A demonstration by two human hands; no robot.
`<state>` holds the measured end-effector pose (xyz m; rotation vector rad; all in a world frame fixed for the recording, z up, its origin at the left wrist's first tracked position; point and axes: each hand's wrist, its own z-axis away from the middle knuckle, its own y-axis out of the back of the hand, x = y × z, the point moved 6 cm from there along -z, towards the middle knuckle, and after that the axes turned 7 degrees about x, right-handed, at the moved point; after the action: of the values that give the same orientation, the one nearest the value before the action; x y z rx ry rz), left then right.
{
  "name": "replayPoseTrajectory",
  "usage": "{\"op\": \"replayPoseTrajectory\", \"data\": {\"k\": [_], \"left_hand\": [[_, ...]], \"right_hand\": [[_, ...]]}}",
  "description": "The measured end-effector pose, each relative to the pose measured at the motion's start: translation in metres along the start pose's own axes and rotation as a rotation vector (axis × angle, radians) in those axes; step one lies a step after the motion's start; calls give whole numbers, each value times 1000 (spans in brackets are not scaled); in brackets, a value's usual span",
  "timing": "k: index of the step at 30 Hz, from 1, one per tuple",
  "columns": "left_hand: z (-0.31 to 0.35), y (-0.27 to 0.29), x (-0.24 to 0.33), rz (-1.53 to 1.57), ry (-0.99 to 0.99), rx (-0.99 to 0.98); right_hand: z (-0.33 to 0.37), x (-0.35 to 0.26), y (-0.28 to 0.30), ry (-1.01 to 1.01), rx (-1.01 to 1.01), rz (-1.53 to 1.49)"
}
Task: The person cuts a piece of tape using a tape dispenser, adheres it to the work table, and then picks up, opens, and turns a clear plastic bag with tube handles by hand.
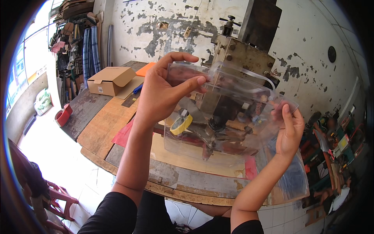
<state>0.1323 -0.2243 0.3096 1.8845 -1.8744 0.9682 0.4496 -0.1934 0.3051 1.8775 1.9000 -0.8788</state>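
Note:
A clear plastic bag with a loop handle of clear strip hangs upright between my hands, above the table. My left hand holds its upper left edge, the thumb in front, some fingers behind the plastic, and the index finger raised over the top. At the upper right corner, my right hand pinches the bag between thumb and fingers. Through the film I see a yellow tape roll and the lower part of a press machine. Whether anything is inside the bag, I cannot tell.
On the wooden table are a cardboard box, an orange sheet and a blue-handled tool. A red tape dispenser sits at the left edge. Clear plastic pieces lie at the right. A red stool stands lower left.

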Motion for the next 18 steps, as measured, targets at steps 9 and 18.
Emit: {"op": "replayPoseTrajectory", "data": {"k": [9,18], "left_hand": [[-2,1,-1,-35,34,-25],[-5,9,-7,-119,52,25]], "right_hand": [[0,-1,0,3,-4,-4],[5,0,-9,-2,-1,-19]]}}
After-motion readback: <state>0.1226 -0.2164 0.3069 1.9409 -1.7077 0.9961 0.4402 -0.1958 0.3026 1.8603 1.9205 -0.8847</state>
